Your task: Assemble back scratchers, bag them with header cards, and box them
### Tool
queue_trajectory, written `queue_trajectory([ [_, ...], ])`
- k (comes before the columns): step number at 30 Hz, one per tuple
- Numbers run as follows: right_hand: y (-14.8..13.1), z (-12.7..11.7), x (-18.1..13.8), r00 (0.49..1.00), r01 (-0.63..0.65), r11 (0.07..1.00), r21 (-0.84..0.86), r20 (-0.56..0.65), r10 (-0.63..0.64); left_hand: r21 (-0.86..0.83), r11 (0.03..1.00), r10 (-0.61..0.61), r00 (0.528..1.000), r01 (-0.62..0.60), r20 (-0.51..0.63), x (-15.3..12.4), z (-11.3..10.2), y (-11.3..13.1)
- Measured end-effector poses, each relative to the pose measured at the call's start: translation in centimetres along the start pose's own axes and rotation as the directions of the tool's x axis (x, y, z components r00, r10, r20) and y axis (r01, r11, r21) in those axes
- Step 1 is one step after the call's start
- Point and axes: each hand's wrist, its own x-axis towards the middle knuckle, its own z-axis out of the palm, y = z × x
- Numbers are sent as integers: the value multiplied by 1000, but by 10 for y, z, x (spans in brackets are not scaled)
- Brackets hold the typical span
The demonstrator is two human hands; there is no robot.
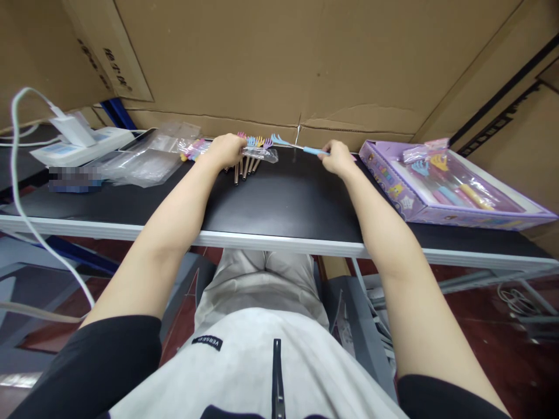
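Observation:
My right hand (339,157) is closed on the handle of a light blue back scratcher (315,151), whose metal rod and clawed head point left toward my other hand. My left hand (226,150) has its fingers closed on a clear plastic sleeve (268,155) that sticks out to the right. Right behind that sleeve show the blue, yellow, pink and purple claw heads (261,141) of several more back scratchers. Their metal rods (245,169) lie on the black table (283,203) below my left hand. Colourful handles (192,148) show to the left of my left wrist.
At right stands a purple display box (408,201) with bagged back scratchers (463,195) inside. Clear plastic bags (148,160) lie at left, near a white power strip (82,145) with a charger (74,129) and cable. Cardboard (271,64) walls the table's back.

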Motion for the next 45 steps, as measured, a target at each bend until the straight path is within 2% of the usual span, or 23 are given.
queue_trajectory([
  [2, 6, -17, 1, 1000, 26, 988, 150, -19, -24, -3, 1000, -17, 1000, 17, -9, 0, 0, -1],
  [5, 5, -42, -4, 999, 18, 953, 302, 33, -29, -6, 1000, -30, 999, 30, -14, -1, -1, -1],
  [8, -1, -60, -13, 990, -2, 942, 336, 132, -45, -7, 999, -36, 999, 36, -13, -2, -3, 0],
  [11, -4, -65, -16, 978, 34, 947, 320, 183, -97, 3, 999, -38, 999, 38, -16, -2, -4, 0],
  [18, -10, -55, -15, 979, 122, 933, 338, 116, -170, -52, 998, 26, 999, -27, -29, -1, -7, 4],
  [25, -29, -43, -23, 966, 182, 930, 319, 117, -230, -32, 993, 117, 993, -117, -9, -2, -5, 20],
  [32, -45, -29, -33, 945, 254, 936, 245, 145, -294, 26, 994, 109, 994, -109, 27, -3, -4, 28],
  [36, -61, -16, -45, 932, 308, 932, 192, 137, -336, 15, 993, 120, 993, -120, 6, -3, -2, 36],
  [40, -76, 1, -55, 916, 355, 916, 188, 128, -381, -14, 982, 191, 982, -191, -8, -4, 2, 49],
  [45, -78, 6, -54, 926, 335, 912, 236, 95, -365, -32, 977, 212, 977, -212, -2, -4, 3, 55],
])
